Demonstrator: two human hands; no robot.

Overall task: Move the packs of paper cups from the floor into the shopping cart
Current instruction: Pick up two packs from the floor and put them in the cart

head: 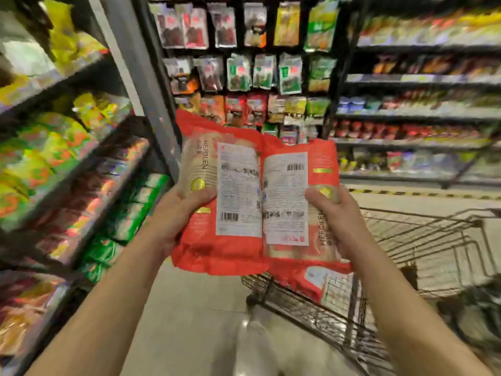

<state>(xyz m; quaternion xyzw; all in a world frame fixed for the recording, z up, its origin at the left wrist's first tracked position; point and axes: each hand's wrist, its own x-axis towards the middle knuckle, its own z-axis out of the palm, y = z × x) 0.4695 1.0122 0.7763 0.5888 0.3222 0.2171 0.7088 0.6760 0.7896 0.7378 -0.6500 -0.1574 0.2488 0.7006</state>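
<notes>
I hold two red packs of paper cups side by side at chest height, white label sides toward me. My left hand (179, 213) grips the left pack (222, 191) along its left edge. My right hand (336, 213) grips the right pack (295, 196) along its right edge. Both packs hang above the near left corner of the wire shopping cart (423, 240). Another red pack (322, 286) lies inside the cart, seen through its wire wall just below the held packs.
Snack shelves (67, 158) stand close on the left. A rack of hanging packets (244, 63) faces me, and more shelves (420, 118) fill the right. Beige floor (189, 308) shows under my arms, with a yellow-black striped strip (406, 192) beyond the cart.
</notes>
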